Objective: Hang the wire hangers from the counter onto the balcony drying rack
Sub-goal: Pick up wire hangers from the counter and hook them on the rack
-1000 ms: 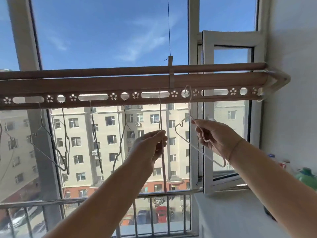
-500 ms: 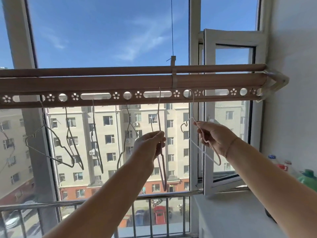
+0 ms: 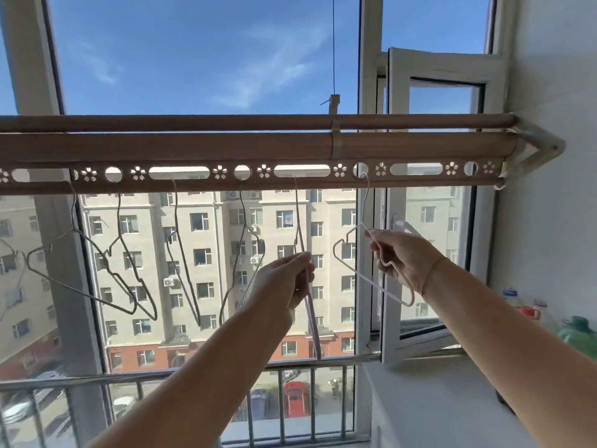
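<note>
The brown drying rack (image 3: 226,147) runs across the window, with a perforated strip of round holes and slots along its underside. My right hand (image 3: 403,258) grips a white wire hanger (image 3: 358,276) by its shoulder; the hook sits in a round hole right of centre. My left hand (image 3: 284,279) pinches a pinkish hanger (image 3: 311,318) seen edge-on, whose hook hangs in the slot just to the left. Several grey wire hangers (image 3: 129,286) dangle from holes further left.
An open white window sash (image 3: 394,221) swings inward just behind the white hanger. A white sill (image 3: 429,402) lies below right, with bottles (image 3: 529,310) and a green jug (image 3: 578,334) by the wall. A metal railing (image 3: 161,376) crosses the lower window.
Both hands have stayed on their hangers. The white hanger's hook has risen into the round hole, and the grey hangers on the left have swung a little.
</note>
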